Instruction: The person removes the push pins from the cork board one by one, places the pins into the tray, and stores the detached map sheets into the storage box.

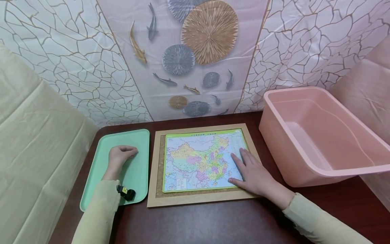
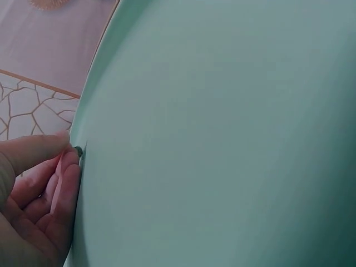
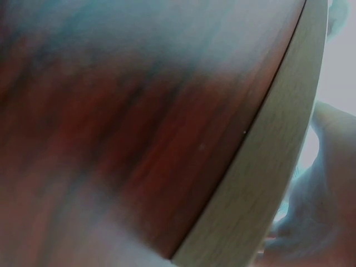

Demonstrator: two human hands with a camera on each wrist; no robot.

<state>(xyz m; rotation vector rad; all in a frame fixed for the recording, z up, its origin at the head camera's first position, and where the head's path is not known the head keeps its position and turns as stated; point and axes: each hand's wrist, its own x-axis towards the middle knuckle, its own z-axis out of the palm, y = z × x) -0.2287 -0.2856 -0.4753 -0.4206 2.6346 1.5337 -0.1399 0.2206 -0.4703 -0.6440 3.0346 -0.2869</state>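
Note:
Over the mint-green tray, my left hand pinches a small dark green push pin between thumb and fingertips. Its thin point shows just past the fingers in the left wrist view, close to the tray surface. My right hand rests with spread fingers on the right side of a colourful map sheet with a lime-green border. The map lies on a cork board in a light wooden frame. In the right wrist view, part of the right hand shows beyond the frame edge.
A large pink bin stands at the right, beside the framed board. Under everything is a dark reddish-brown table. A patterned curtain hangs behind it, and pale cloth borders the left side.

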